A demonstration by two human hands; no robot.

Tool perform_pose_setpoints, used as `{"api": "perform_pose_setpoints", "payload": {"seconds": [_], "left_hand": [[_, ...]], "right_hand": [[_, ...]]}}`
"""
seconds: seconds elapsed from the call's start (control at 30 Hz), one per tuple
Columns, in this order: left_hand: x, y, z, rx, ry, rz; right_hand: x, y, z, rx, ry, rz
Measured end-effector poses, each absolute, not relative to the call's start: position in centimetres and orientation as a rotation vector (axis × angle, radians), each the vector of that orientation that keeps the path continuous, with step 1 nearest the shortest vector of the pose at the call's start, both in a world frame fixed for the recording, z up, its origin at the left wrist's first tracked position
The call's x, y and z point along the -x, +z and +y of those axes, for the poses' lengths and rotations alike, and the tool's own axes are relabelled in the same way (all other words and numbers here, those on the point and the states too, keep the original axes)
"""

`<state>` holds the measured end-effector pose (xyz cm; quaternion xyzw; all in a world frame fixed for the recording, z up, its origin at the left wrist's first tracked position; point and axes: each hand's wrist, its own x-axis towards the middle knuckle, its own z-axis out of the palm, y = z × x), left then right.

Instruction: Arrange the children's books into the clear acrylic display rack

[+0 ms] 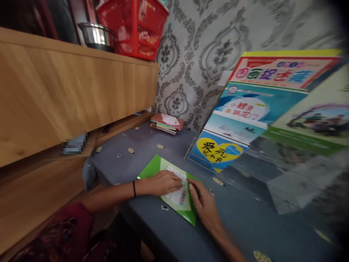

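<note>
A green book point(152, 168) with a pale printed panel lies at a slant on the dark table, its cover glossy. My left hand point(167, 182) rests palm down across the panel, fingers stretched out and close together. At the book's right edge is my right hand point(203, 198), its thumb and fingers bent together on that edge. The left hand's fingertips stop just short of the right hand. Part of the cover is hidden under both hands.
Standing along the right are clear-covered books point(231, 98) in bright colours. A small stack of books point(167, 123) lies by the patterned wall. On the left, a wooden cabinet point(81, 98) carries a red basket point(133, 29) and a metal pot point(98, 35). The table point(141, 218) has a grey-blue cloth.
</note>
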<state>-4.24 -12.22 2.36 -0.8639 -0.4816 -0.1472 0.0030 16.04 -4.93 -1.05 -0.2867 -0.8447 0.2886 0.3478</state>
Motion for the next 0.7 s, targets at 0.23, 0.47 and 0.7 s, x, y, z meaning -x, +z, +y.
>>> {"api": "perform_pose_setpoints", "payload": {"seconds": [0.23, 0.47, 0.7], "left_hand": [[5.9, 0.6, -11.0, 2.610, -0.566, -1.718], [5.7, 0.6, -10.8, 2.589, -0.520, -1.736], [5.9, 0.6, -10.1, 2.631, -0.395, -1.650]], "right_hand": [[-11.5, -2.8, -3.3, 0.528, 0.743, -2.343], [-10.1, -4.7, -2.7, 0.488, 0.667, -2.357], [-10.5, -5.6, -2.1, 0.545, 0.587, -2.402]]}}
